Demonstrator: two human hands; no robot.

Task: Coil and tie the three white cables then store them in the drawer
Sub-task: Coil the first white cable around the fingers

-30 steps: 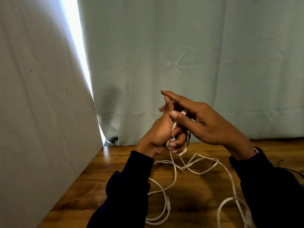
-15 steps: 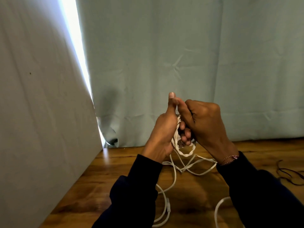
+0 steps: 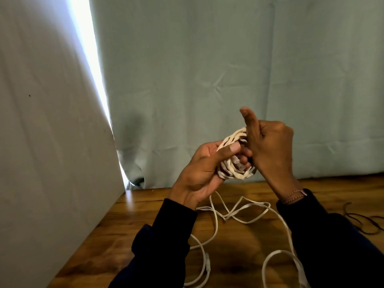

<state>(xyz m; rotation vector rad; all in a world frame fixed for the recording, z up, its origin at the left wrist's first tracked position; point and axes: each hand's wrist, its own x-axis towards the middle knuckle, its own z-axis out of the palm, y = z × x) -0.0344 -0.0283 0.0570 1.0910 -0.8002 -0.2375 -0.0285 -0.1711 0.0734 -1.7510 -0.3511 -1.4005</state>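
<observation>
Since half a second ago the hands have spread apart, so the coil (image 3: 233,154) now shows as a proper bundle. Left hand (image 3: 200,173) pinches its near side, right hand (image 3: 268,146) curls round the far side. Plenty of loose cable (image 3: 245,213) trails on the table (image 3: 133,229), so coiling's not finished.

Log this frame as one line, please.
stage: coiling | left hand: holds white cable coil | right hand: grips coil, thumb up | loose white cable: on wooden table | drawer: unseen
</observation>
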